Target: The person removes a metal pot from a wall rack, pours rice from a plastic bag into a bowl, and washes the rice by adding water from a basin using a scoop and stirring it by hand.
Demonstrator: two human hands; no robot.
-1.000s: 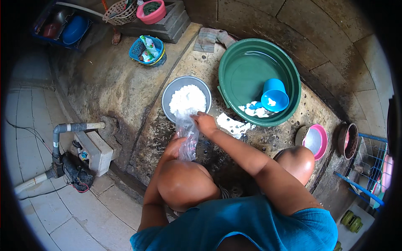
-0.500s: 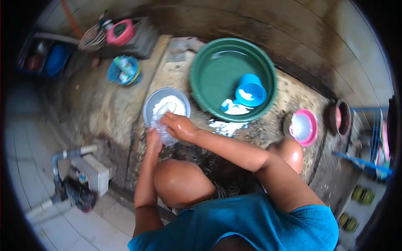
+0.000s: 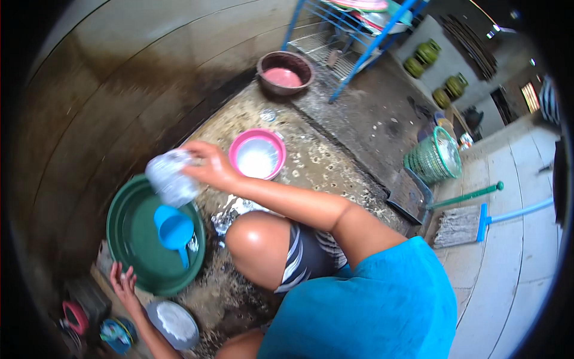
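My right hand grips a clear, wrinkled plastic piece, blurred, so bag or cup I cannot tell. It is raised over the far right edge of a green tub. A blue dipper with a handle sits in the tub's water. My left hand is empty, its fingers spread, by the tub's near left rim. Close to my left forearm stands a grey basin with something white inside. Right of the tub is a pink-rimmed bowl holding whitish liquid.
A brown basin stands at the wall, near a blue rack of dishes. To the right are a green basket, a dustpan and a mop. A blue bucket stands lower left. Wet patches mark the floor.
The view has turned to the right. My hands have parted: the right has carried the plastic piece from above the grey basin to over the tub; the left has let go and opened.
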